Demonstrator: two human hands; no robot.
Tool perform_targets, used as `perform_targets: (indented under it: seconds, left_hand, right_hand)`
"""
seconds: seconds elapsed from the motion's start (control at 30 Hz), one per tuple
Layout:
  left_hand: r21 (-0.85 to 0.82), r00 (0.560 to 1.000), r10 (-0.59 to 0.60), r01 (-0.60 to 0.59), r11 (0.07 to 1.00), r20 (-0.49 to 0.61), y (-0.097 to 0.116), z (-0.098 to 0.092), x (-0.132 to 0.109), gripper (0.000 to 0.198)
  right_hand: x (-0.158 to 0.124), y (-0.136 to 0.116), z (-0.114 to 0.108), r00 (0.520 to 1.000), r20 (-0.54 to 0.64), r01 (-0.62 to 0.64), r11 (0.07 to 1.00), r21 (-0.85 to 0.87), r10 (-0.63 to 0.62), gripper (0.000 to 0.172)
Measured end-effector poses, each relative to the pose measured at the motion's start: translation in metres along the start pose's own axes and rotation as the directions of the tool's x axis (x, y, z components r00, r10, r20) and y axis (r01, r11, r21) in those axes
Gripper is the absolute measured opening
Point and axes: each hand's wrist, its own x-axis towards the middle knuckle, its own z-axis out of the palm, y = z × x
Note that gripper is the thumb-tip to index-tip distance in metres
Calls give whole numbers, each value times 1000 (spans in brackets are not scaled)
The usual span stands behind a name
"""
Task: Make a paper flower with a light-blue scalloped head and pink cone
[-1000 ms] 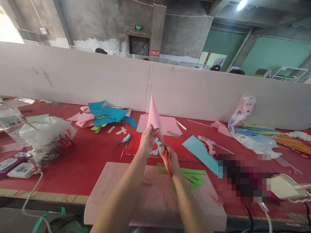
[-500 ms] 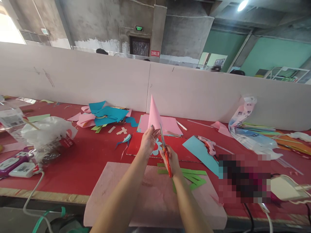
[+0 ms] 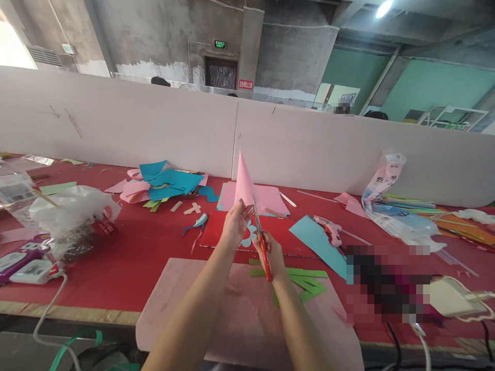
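My left hand pinches the lower end of a folded pink paper triangle, holding it upright with its point up. My right hand grips red-handled scissors; the blades point up and meet the paper's right edge near my left fingers. Both hands hover above a red card with a light blue flower shape. Several green paper strips lie on a pink board just below my right wrist.
On the red table lie pink sheets, blue scraps, a blue sheet, a glue gun, plastic bags at left and a paper pack at right. A power strip sits front left. A pale partition runs behind.
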Motion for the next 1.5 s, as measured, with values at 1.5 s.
perform_targets:
  seconds: [1.5]
  left_hand:
    - [36,998,-50,51,998,-37,-12,5,-5,25]
  right_hand:
    - [0,4,4,999,25,19,998,52,-20,26]
